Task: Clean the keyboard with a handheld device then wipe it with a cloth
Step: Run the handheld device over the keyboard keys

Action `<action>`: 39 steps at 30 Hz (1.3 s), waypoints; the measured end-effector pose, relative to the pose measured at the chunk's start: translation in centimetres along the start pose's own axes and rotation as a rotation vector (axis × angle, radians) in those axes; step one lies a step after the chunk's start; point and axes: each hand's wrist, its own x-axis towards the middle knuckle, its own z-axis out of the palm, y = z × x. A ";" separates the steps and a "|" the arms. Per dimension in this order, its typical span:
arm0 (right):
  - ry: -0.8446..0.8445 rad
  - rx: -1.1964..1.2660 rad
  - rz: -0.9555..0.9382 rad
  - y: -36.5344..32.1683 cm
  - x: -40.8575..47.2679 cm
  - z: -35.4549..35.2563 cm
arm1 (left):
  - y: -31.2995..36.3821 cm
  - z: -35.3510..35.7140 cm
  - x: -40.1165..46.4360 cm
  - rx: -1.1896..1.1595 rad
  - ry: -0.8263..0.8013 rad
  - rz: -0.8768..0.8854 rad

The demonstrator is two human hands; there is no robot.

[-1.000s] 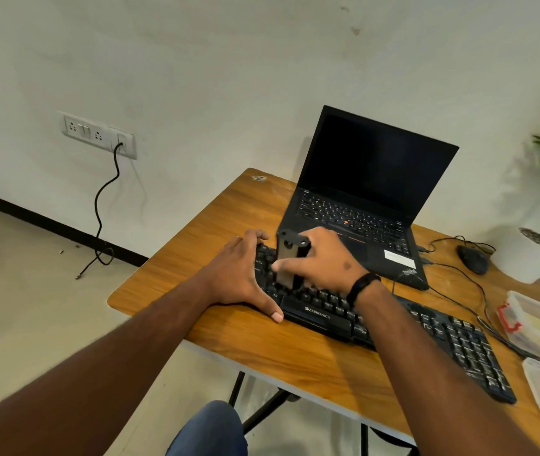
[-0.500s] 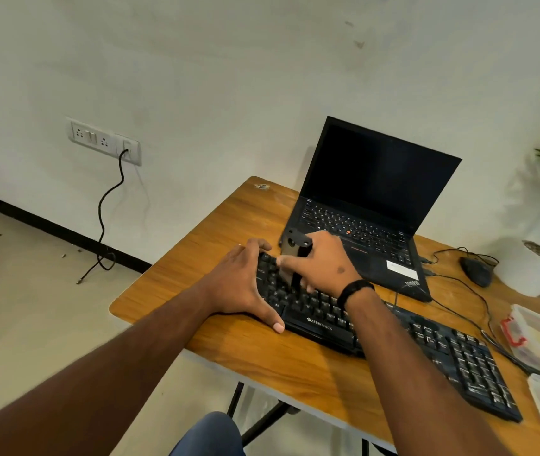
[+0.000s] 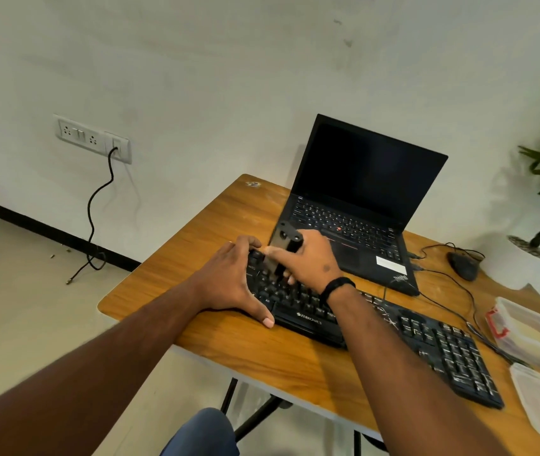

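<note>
Keyboard [image 3: 377,327] lies under both hands: left hand [image 3: 229,281] flat on its end, right hand [image 3: 308,261] gripping the handheld device [image 3: 283,245].

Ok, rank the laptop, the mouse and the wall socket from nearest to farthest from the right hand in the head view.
From the right hand:
1. Laptop, just behind the hand.
2. Mouse, off to the right on the table.
3. Wall socket, far left on the wall.

A long black keyboard [image 3: 377,327] is lying flat and slantwise on the counter [image 3: 196,245], white lettering on its front edge; a dark handheld device [image 3: 283,248] is standing nearly upright over its left keys, lower end among them, top tilting away.
</note>
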 end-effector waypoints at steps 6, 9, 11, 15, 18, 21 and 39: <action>0.079 -0.031 0.039 1.4 -0.1 -2.9 | 0.0 0.1 0.2 -0.011 -0.002 -0.005; 0.256 0.133 0.018 1.9 -0.3 -4.1 | 0.0 0.1 0.2 -0.012 -0.006 -0.001; 0.328 0.201 0.027 2.4 -0.5 -4.4 | 0.1 0.1 0.2 -0.011 -0.002 0.003; 0.343 0.386 0.039 2.6 -1.4 -4.5 | 0.1 0.1 0.1 -0.011 0.005 0.012; 0.411 0.430 0.063 2.5 -1.5 -4.4 | 0.1 0.1 0.2 -0.014 0.007 0.028; 0.447 0.285 0.045 3.0 -1.2 -4.3 | 0.1 0.1 0.2 -0.008 0.008 0.027; 0.126 -0.349 -0.160 2.2 0.7 -5.3 | 0.1 0.2 0.2 0.002 0.031 0.013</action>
